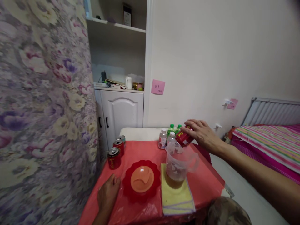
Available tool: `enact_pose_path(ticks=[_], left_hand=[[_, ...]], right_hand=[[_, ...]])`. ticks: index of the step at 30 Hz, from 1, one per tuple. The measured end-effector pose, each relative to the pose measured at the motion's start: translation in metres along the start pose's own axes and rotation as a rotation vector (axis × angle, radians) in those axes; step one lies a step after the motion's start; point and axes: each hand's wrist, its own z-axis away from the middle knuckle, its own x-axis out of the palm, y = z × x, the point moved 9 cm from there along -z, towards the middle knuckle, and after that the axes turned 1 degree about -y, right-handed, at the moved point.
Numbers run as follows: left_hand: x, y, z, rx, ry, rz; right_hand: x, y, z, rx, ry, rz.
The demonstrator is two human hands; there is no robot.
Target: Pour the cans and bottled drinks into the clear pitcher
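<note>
My right hand [198, 132] grips a red drink can [183, 137] with yellow lettering, tilted over a clear plastic measuring jug [177, 164]. Brownish liquid lies in the bottom of the jug, which stands on a folded yellow cloth [177, 201]. No stream from the can is clear to me. My left hand [109, 190] rests in a loose fist on the table's left side, with nothing visible in it. Just beyond it stands a dark red and gold can [114, 158]. Between my hands sits a red scalloped tray [127, 184] with a round orange divided piece [142, 178] at its centre.
Behind the first can stand a red can [119, 146] and a light blue one [122, 139]. White-capped bottles [162, 139] and green-capped bottles [172, 128] stand behind the jug. A red plastic cover [142, 150] lies over the table. A floral curtain [44, 109] hangs at left.
</note>
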Motion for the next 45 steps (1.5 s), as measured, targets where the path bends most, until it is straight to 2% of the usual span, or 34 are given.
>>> enact_pose_path(ticks=[3,7,12,18,27,32,45], left_hand=[[0.000,0.000,0.000,0.000,0.009,0.025],[-0.002,0.006,0.003,0.026,0.020,0.079],[-0.011,0.014,0.008,0.055,0.044,0.144],[-0.021,0.024,0.012,0.089,0.047,0.222],[-0.021,0.045,0.027,0.182,0.014,0.298],[-0.020,0.050,0.029,0.206,0.012,0.315],[-0.012,0.057,0.029,0.217,-0.036,0.280]], right_hand=[[0.008,-0.003,0.003,-0.005,-0.041,-0.010],[0.017,-0.002,0.008,0.059,-0.062,-0.002],[0.024,-0.006,0.011,0.083,-0.065,0.010],[0.030,-0.017,0.011,0.031,-0.088,-0.009],[0.032,-0.015,0.016,0.062,-0.059,-0.033],[0.036,-0.007,0.022,0.134,-0.088,-0.039],[0.049,0.000,0.030,0.169,-0.066,-0.078]])
